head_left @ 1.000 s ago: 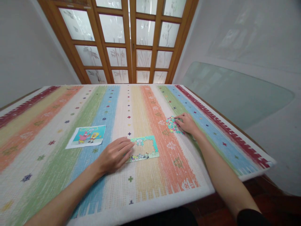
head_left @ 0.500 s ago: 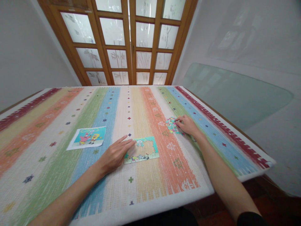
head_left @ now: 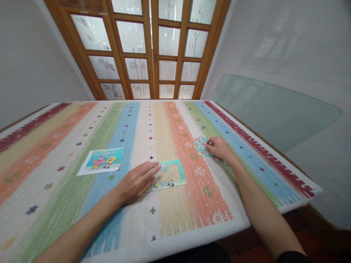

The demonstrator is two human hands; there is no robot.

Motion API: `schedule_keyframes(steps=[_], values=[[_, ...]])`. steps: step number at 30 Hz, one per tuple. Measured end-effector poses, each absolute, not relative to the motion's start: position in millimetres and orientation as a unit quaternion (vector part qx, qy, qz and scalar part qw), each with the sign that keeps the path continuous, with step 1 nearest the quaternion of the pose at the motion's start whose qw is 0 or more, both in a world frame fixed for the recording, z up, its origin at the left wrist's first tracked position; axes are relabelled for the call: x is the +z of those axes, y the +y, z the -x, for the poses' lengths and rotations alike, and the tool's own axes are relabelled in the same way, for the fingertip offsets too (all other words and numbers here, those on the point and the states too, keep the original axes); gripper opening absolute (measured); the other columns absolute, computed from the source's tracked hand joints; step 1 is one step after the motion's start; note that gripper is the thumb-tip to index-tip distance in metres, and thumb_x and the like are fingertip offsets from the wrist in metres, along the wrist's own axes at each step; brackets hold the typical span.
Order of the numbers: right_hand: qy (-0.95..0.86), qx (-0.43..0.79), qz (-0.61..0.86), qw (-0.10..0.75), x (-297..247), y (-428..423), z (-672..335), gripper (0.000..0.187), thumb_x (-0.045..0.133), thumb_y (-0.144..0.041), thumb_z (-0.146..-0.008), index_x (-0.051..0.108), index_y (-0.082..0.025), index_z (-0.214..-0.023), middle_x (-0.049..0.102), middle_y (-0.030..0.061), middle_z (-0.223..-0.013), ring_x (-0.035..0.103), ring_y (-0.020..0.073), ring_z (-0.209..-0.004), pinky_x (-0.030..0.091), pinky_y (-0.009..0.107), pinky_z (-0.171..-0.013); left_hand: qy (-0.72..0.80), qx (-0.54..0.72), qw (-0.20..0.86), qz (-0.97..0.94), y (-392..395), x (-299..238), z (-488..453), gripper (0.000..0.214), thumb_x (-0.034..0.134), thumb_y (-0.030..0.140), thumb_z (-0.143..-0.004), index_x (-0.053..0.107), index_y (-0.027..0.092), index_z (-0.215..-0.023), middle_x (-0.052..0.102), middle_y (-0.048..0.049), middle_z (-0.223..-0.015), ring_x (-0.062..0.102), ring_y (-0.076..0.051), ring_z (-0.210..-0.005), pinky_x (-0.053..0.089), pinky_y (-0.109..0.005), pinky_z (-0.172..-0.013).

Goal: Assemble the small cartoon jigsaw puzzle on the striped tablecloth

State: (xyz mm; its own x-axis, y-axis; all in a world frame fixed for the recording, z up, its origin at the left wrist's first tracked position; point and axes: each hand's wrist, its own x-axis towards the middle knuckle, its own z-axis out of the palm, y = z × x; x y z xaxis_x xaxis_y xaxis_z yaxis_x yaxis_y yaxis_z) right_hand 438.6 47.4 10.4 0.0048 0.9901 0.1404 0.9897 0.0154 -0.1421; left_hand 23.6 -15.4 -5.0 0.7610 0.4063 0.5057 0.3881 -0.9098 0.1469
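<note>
A partly assembled jigsaw puzzle [head_left: 178, 179] lies on the table, its border joined around an open middle where a tan surface shows. My left hand [head_left: 137, 182] rests flat across the puzzle's left side, fingers stretched out and covering part of it. To the right is a heap of small, mostly turquoise puzzle pieces [head_left: 199, 147], with some pink and yellow among them. At that heap's right edge, my right hand [head_left: 218, 148] has thumb and fingers pinched together. Whatever sits between those fingertips is too small to make out.
A printed cartoon picture [head_left: 102, 160] lies left of the puzzle. Under everything is a striped tablecloth [head_left: 109, 219] with a white front edge. Wooden doors with glass panes [head_left: 153, 54] stand beyond the table, and a pale glass sheet [head_left: 274, 113] leans at the right wall.
My left hand has slid slightly right, covering more of the puzzle's left side. My right hand has shifted a little right and its fingers have drawn together at the heap.
</note>
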Motion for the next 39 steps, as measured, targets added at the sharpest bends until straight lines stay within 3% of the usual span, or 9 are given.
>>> schedule_keyframes(steps=[5,11,15,21,26,32,35,39], values=[[-0.723,0.011,0.685,0.092,13,46,-431,0.035,0.052,-0.019,-0.091,0.075,-0.018,-0.117,0.075,0.01,-0.099,0.067,0.0227,-0.095,0.047,0.028,-0.088,0.212,0.243,0.025,-0.946,-16,-3,-23,0.048,0.036,0.027,-0.108,0.033,0.021,-0.155,0.052,-0.0141,-0.147,0.052,-0.027,-0.135,0.05,-0.05,-0.111],[-0.727,0.024,0.68,0.089,19,44,-426,0.035,0.053,-0.017,-0.087,0.08,-0.023,-0.108,0.078,0.007,-0.105,0.069,0.0233,-0.099,0.049,0.028,-0.09,0.213,0.235,0.033,-0.948,-16,-4,-23,0.05,0.037,0.027,-0.108,0.031,0.024,-0.157,0.047,-0.0132,-0.152,0.049,-0.029,-0.137,0.049,-0.052,-0.111],[-0.708,0.031,0.701,0.086,21,41,-424,0.034,0.054,-0.016,-0.083,0.083,-0.025,-0.1,0.08,0.0039,-0.097,0.072,0.0225,-0.093,0.051,0.026,-0.081,0.211,0.234,0.03,-0.949,-15,-4,-24,0.048,0.038,0.028,-0.108,0.033,0.023,-0.156,0.046,-0.0134,-0.152,0.049,-0.028,-0.137,0.049,-0.051,-0.111],[-0.678,0.017,0.731,0.078,23,37,-426,0.03,0.055,-0.019,-0.083,0.084,-0.021,-0.089,0.08,0.0061,-0.088,0.074,0.0238,-0.085,0.049,0.026,-0.069,0.212,0.231,0.033,-0.949,-16,-3,-24,0.046,0.038,0.028,-0.108,0.036,0.023,-0.154,0.043,-0.0141,-0.155,0.048,-0.029,-0.138,0.049,-0.051,-0.11],[-0.664,0.012,0.743,0.082,23,38,-429,0.031,0.056,-0.02,-0.083,0.083,-0.022,-0.096,0.08,0.0068,-0.087,0.073,0.023,-0.082,0.049,0.026,-0.069,0.211,0.232,0.036,-0.949,-16,-3,-23,0.047,0.039,0.028,-0.107,0.037,0.024,-0.154,0.043,-0.0134,-0.155,0.048,-0.028,-0.137,0.049,-0.051,-0.111],[-0.67,0.01,0.737,0.09,17,41,-431,0.038,0.054,-0.022,-0.09,0.075,-0.021,-0.121,0.079,0.0081,-0.095,0.071,0.0234,-0.091,0.049,0.027,-0.077,0.211,0.232,0.025,-0.949,-15,-5,-23,0.044,0.038,0.029,-0.108,0.04,0.022,-0.152,0.045,-0.0144,-0.153,0.049,-0.028,-0.137,0.05,-0.051,-0.109],[-0.686,0.009,0.722,0.089,12,42,-431,0.037,0.051,-0.025,-0.095,0.074,-0.022,-0.123,0.076,0.0108,-0.108,0.069,0.025,-0.101,0.049,0.028,-0.085,0.21,0.232,0.015,-0.95,-15,-5,-24,0.042,0.037,0.03,-0.108,0.042,0.019,-0.149,0.045,-0.0157,-0.152,0.049,-0.028,-0.137,0.05,-0.05,-0.11],[-0.689,0.005,0.719,0.09,8,43,-430,0.035,0.049,-0.025,-0.096,0.074,-0.021,-0.12,0.075,0.0113,-0.107,0.067,0.0249,-0.104,0.047,0.029,-0.087,0.209,0.232,0.015,-0.95,-15,-4,-25,0.041,0.037,0.03,-0.108,0.044,0.018,-0.147,0.046,-0.0159,-0.151,0.049,-0.028,-0.136,0.05,-0.05,-0.11]])
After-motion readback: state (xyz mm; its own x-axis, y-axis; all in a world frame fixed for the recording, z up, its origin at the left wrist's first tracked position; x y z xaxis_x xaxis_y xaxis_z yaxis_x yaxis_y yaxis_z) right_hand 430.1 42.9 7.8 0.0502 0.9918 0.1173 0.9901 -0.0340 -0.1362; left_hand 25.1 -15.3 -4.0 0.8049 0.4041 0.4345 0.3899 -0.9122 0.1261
